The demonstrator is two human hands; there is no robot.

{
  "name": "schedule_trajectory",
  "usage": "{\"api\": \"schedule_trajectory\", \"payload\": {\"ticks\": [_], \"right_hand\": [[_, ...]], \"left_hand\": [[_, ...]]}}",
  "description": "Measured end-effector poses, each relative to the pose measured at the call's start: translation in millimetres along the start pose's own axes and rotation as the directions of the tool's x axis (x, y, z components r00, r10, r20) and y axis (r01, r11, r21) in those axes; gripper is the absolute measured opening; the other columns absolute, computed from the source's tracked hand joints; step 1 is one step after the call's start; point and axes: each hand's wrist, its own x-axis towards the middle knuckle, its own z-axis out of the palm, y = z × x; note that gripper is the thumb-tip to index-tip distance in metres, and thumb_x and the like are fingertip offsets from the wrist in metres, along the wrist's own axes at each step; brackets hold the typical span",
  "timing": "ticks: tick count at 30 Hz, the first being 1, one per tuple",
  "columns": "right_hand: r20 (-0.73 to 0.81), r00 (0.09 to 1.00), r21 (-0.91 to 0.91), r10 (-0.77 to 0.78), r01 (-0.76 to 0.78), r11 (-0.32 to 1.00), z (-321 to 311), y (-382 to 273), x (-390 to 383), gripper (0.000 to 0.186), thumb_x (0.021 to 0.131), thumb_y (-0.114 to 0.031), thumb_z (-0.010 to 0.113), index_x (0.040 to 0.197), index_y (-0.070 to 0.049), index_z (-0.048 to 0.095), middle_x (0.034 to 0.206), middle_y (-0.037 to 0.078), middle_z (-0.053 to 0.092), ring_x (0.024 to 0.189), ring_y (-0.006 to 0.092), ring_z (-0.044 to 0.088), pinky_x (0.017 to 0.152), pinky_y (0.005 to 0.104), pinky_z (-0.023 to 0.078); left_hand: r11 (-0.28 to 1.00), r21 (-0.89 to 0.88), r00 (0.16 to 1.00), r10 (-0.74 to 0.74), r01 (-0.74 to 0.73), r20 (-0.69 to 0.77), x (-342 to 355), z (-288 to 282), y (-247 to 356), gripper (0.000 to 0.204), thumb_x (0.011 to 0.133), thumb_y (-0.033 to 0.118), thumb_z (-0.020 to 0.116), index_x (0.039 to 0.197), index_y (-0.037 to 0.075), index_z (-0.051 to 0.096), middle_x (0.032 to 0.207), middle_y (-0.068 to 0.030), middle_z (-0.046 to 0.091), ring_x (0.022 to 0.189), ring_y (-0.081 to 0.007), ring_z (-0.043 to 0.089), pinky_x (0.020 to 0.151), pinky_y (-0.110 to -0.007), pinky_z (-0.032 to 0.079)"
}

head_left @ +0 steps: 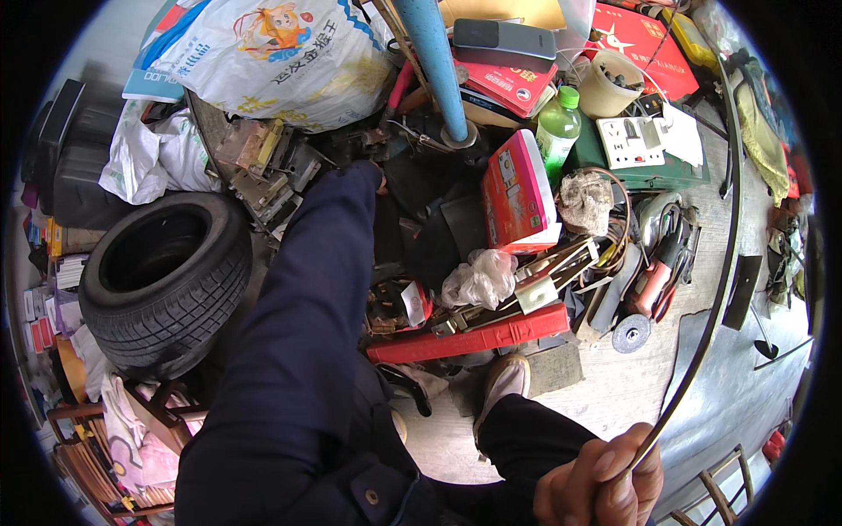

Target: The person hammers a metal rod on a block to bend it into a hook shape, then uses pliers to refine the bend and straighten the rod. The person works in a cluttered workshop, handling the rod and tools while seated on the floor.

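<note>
My right hand (601, 480), at the lower right, is closed around the end of a long thin dark rod (712, 337). The rod runs up the right side of the view and looks bent there. My left arm (303, 294), in a dark blue sleeve, reaches forward into a dark cluttered space. Only a sliver of my left hand (381, 182) shows past the cuff; its fingers are hidden. Close to it are rusty metal parts (263, 171) and the foot of a blue pole (430, 66).
A tyre (167, 285) stands left of my arm. A red toolbox-like case (474, 337) lies before my feet. To the right are a red box (517, 197), a green bottle (559, 131), a power strip (630, 142) and an angle grinder (653, 285). A large printed bag (272, 66) sits behind.
</note>
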Motion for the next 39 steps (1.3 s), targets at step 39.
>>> {"api": "schedule_trajectory", "payload": {"ticks": [39], "right_hand": [[0.013, 1.000, 0.022, 0.001, -0.002, 1.000, -1.1, 1.4, 20.2, 0.016, 0.102, -0.015, 0.049, 0.111, -0.001, 0.052, 0.075, 0.003, 0.048, 0.051, 0.0074, 0.037, 0.048, 0.0240, 0.033]], "left_hand": [[0.876, -0.354, 0.943, -0.325, 0.328, 0.069, -74.1, -44.2, 39.7, 0.052, 0.083, 0.042, 0.066, 0.130, 0.020, 0.064, 0.137, -0.0074, 0.060, 0.121, -0.0278, 0.061, 0.096, -0.051, 0.049]]}}
